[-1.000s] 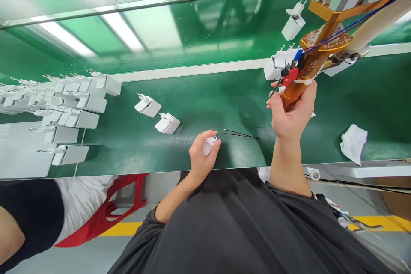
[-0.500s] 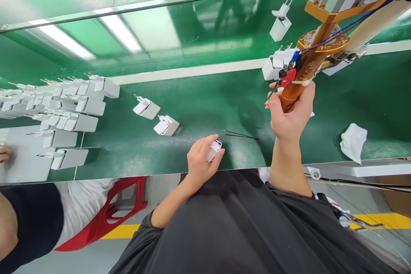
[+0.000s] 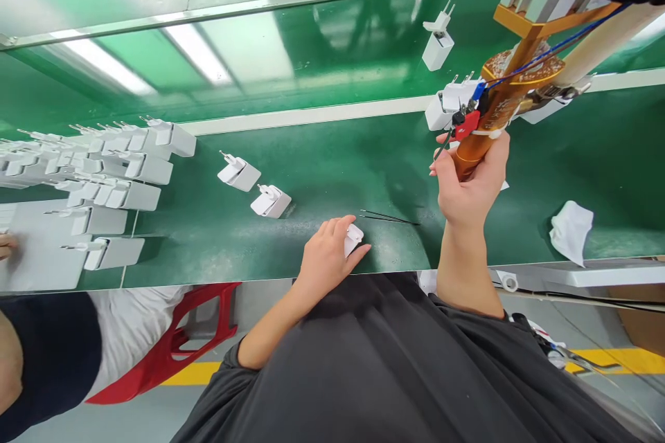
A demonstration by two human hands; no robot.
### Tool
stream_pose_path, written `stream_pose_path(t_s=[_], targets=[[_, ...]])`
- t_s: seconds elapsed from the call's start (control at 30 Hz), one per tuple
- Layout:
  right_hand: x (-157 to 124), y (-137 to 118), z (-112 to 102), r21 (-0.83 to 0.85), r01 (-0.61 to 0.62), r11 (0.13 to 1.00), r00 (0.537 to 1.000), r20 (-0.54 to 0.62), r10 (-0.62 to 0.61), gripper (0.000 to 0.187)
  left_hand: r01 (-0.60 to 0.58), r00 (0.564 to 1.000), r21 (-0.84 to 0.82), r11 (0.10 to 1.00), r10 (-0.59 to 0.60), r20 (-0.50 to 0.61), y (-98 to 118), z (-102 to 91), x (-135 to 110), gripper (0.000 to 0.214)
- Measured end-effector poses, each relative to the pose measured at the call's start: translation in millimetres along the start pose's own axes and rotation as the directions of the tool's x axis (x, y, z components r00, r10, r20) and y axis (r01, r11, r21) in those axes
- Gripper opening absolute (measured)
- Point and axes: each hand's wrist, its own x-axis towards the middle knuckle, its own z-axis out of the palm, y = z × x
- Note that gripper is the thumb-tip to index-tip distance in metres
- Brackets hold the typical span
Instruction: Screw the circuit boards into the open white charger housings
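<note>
My left hand (image 3: 330, 249) is closed around a small white plug adapter (image 3: 353, 239) at the table's near edge; the fingers hide part of it. My right hand (image 3: 472, 183) is wrapped round the lower end of an orange metal cylinder (image 3: 470, 156), which has a red switch (image 3: 466, 126) and wires on its side. Just behind that cylinder stand white plug adapters (image 3: 440, 113), partly hidden. A thin black pair of tweezers (image 3: 389, 217) lies between my hands. Two white plug adapters, a farther one (image 3: 239, 173) and a nearer one (image 3: 271, 201), rest to the left.
Many white plug adapters (image 3: 122, 195) crowd the table's left end, beside a co-worker's hand (image 3: 7, 246). One adapter (image 3: 438, 48) sits on the green belt beyond the pale rail (image 3: 312, 115). A crumpled white cloth (image 3: 571, 232) lies at right. A red stool (image 3: 208, 332) stands below.
The adapter on the far belt has moved left. My left hand has shifted slightly right with its adapter, which now shows a different side. My right hand stays on the cylinder.
</note>
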Motion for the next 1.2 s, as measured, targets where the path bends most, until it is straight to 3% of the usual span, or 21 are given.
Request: stream_pose_path(t_s=[0.07,0.13,0.23,0.3,0.33,0.4,0.47,0.53,0.6,0.67,0.87,0.93,1.03,1.2], targets=[[0.1,0.5,-0.2,0.004,0.005,1.0,1.0,-0.006,-0.005,0.04,0.071,0.996,-0.064,0.995,-0.067,0.065,-5.8,-2.4,1.7,0.046],[0.0,0.9,-0.6,0.002,0.01,1.0,1.0,-0.015,-0.01,0.04,0.219,0.975,-0.278,0.935,-0.197,0.105,-15.8,-6.9,5.0,0.048],[-0.9,0.9,-1.3,0.004,-0.014,1.0,1.0,-0.022,0.014,0.042,0.392,0.907,-0.665,0.635,-0.389,0.163,-34.6,-20.4,10.2,0.052],[-1.7,1.0,-2.0,0.011,-0.016,1.0,0.999,-0.03,0.016,0.042,0.383,0.882,-0.79,0.478,-0.445,0.159,-45.6,-31.1,10.8,0.053],[-2.0,1.3,-2.4,0.013,-0.01,1.0,0.999,-0.038,0.011,0.04,0.358,0.878,-0.803,0.476,-0.464,0.116,-50.1,-35.5,9.7,0.053],[-2.4,2.3,-3.0,0.014,0.0,1.0,0.999,-0.049,0.001,0.038,0.297,0.882,-0.705,0.644,-0.468,-0.056,-57.4,-40.4,4.8,0.053],[-2.6,3.5,-3.4,0.013,-0.013,1.0,0.999,-0.051,0.013,0.038,0.229,0.895,-0.412,0.882,-0.357,-0.267,-63.8,-39.8,-2.6,0.052],[-2.7,4.6,-3.3,0.007,-0.034,0.999,0.998,-0.057,0.034,0.037,0.154,0.914,-0.047,0.987,-0.161,-0.373,-70.8,-36.1,-10.6,0.048],[-2.8,4.7,-3.0,0.003,-0.05,0.999,0.996,-0.068,0.05,0.037,0.101,0.918,0.21,0.972,-0.01,-0.397,-78.3,-32.6,-17.5,0.043],[-3.1,3.7,-2.4,0.017,-0.052,0.998,0.996,-0.069,0.053,0.038,0.099,0.908,0.35,0.931,0.059,-0.415,-85.5,-31.3,-21.4,0.044],[-3.4,-1.8,0.0,0.041,-0.038,0.998,0.997,-0.073,0.041,0.041,0.141,0.881,0.428,0.893,0.084,-0.466,-105.8,-42.4,-8.4,0.077],[-3.0,-0.6,0.0,0.039,-0.044,0.998,0.996,-0.07,0.047,0.041,0.17,0.893,0.374,0.912,0.018,-0.45,-110.0,-50.4,0.7,0.089],[-1.6,5.5,-1.8,0.057,-0.051,0.997,0.996,-0.067,0.055,0.044,0.285,0.912,0.273,0.919,-0.173,-0.372,-112.1,-65.0,13.4,0.105],[3.8,16.1,-2.7,0.117,-0.024,0.993,0.994,-0.106,0.037,0.05,0.47,0.88,0.189,0.862,-0.441,-0.178,-119.2,-85.4,31.8,0.126]])
